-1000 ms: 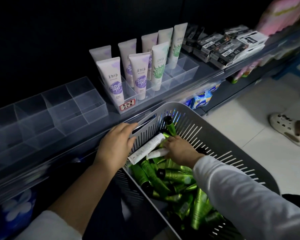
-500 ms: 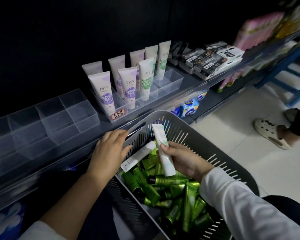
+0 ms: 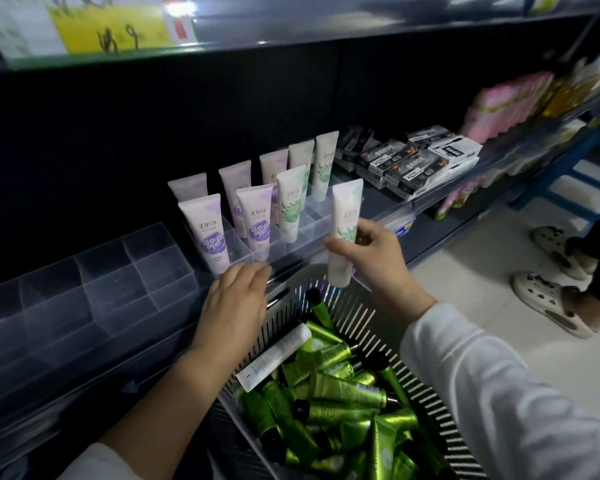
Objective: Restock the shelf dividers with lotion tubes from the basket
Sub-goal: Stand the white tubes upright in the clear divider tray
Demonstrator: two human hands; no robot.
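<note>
Dim shop aisle, dark-backed shelf (image 3: 447,195): a person's right hand (image 3: 371,258) pinches a white-and-green lotion tube (image 3: 345,220) upright, cap end down, between thumb and curled fingers, just off the clear divider tray (image 3: 291,244) beyond both hands. Purple tubes (image 3: 205,230) and green-printed tubes (image 3: 291,206) stand in that tray. The left hand (image 3: 238,299) lies flat on the far rim of the grey slatted basket (image 3: 413,372), fingers stretched nearly straight, their tips blurred. Below the hands, the basket holds a heap of shiny green tubes (image 3: 343,393) and one white tube (image 3: 274,356); its near end runs out of frame. Clear dividers (image 3: 118,282) sit left of the left hand, their edges hard to trace. A yellow price card (image 3: 111,29) above is too blurred to read, and dark boxes (image 3: 406,161) beyond the right hand show no legible print. Pale clogs (image 3: 548,299) far right belong to someone cut off at the ankle.

Half a second earlier the held tube was low over the basket; it is now raised level with the tray's front row. The left hand's fingers, then curled on the rim, have flattened.
</note>
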